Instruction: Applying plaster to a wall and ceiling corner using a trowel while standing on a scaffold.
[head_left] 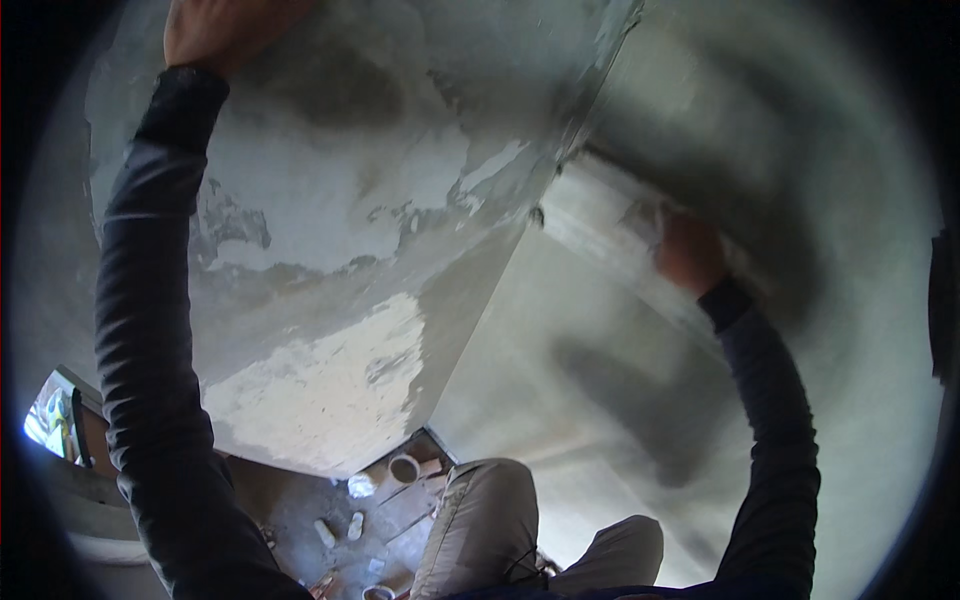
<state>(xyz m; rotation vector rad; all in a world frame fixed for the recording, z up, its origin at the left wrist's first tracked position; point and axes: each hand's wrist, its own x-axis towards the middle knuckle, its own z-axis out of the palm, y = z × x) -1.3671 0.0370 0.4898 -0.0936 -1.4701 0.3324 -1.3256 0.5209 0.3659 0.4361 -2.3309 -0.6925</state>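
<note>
My right hand (690, 252) is closed around the grip of a wide, pale plastering blade (610, 208). The blade lies against the smooth grey right-hand wall (590, 330), and one end of it comes close to the corner where two walls meet. High at the upper left, my left hand (222, 32) is raised by the patchy wall (330, 190); the frame's edge cuts off its fingers, so whether it rests there or holds anything is hidden. Smeared grey coating and a whiter patch (320, 385) cover that left-hand wall.
Far below, a round bucket (404, 469), a white crumpled bag (361, 486) and small bottle-like items (356, 525) stand or lie on the floor. My knees (480, 520) are close to the right wall. A bright window opening (58, 415) shows at the far left.
</note>
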